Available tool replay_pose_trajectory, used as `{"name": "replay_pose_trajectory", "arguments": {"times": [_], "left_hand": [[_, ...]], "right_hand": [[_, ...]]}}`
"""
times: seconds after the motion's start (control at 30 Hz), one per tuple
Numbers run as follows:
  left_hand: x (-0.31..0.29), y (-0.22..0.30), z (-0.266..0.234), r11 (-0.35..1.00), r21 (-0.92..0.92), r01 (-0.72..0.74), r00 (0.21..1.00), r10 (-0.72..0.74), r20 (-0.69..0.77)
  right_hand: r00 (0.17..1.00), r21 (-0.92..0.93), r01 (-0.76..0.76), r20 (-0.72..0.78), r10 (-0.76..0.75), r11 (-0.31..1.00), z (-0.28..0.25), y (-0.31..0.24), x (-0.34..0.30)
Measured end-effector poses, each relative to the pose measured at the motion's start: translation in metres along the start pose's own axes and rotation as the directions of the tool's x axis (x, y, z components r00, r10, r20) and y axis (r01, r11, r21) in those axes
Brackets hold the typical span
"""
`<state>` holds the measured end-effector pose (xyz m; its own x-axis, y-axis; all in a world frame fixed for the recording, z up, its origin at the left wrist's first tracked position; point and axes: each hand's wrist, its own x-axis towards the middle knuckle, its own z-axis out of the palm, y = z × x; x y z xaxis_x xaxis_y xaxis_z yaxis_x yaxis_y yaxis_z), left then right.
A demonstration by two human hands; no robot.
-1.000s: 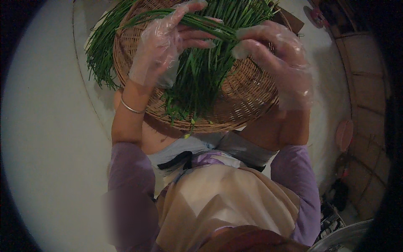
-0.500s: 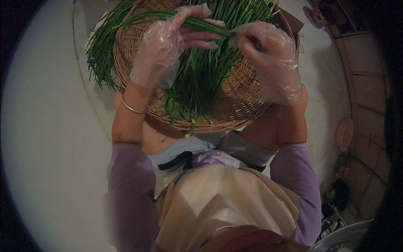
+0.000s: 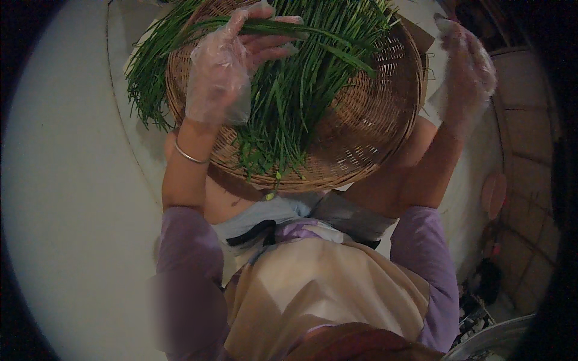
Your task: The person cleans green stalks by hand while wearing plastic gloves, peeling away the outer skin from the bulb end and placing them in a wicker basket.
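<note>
Over a round wicker basket (image 3: 385, 120), my left hand (image 3: 232, 66) in a clear plastic glove holds a small bunch of garlic chives (image 3: 337, 43), thumb above and fingers below. The long green blades stick out on both sides of the hand, their right ends loose above the basket. My right hand (image 3: 466, 66), gloved alike, is off to the right beyond the basket's rim. It is somewhat blurred, with its fingers stretched away from me and nothing visible in them. Beneath my left hand lies a large heap of chives (image 3: 289, 102), spread across the basket.
The basket rests over my lap, between my knees. More chives (image 3: 144, 84) hang beyond its left rim. A brown cardboard piece (image 3: 416, 37) shows behind the right rim. Farther right are a pink oval object (image 3: 494, 195) and, at lower right, a metal vessel's rim (image 3: 500, 337).
My right hand has let go of the chives' right end and swung right, out past the basket. The left hand has shifted slightly left, still with the chives; their freed ends now droop.
</note>
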<state>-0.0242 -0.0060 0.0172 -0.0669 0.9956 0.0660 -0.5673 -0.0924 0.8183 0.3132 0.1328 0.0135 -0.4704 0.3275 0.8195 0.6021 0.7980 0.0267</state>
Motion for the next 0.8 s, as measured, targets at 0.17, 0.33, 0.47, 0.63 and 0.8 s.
{"name": "replay_pose_trajectory", "arguments": {"times": [0.17,0.33,0.47,0.63,0.8], "left_hand": [[0.001,-0.009,-0.012,0.999,0.044,-0.013,1.000,0.013,-0.002],[0.002,-0.009,-0.018,0.998,0.058,0.005,1.000,-0.007,0.022],[0.000,-0.009,-0.019,0.991,0.132,0.011,1.000,-0.010,-0.011],[0.001,-0.010,-0.017,0.972,0.234,0.000,1.000,-0.004,0.017],[-0.005,-0.009,-0.002,0.890,0.441,-0.113,0.994,0.104,0.044]], "right_hand": [[0.893,-0.595,-0.395,-0.072,0.443,0.700,-0.003,0.013,0.012],[0.851,0.373,-0.517,0.132,0.508,0.770,-0.003,-0.050,0.030],[0.712,0.721,-0.665,0.533,0.458,0.195,0.017,-0.106,0.029],[0.515,0.579,-0.806,0.788,0.337,-0.122,0.033,-0.126,0.024],[0.409,0.417,-0.908,0.905,0.115,-0.048,0.026,-0.127,0.036]]}}
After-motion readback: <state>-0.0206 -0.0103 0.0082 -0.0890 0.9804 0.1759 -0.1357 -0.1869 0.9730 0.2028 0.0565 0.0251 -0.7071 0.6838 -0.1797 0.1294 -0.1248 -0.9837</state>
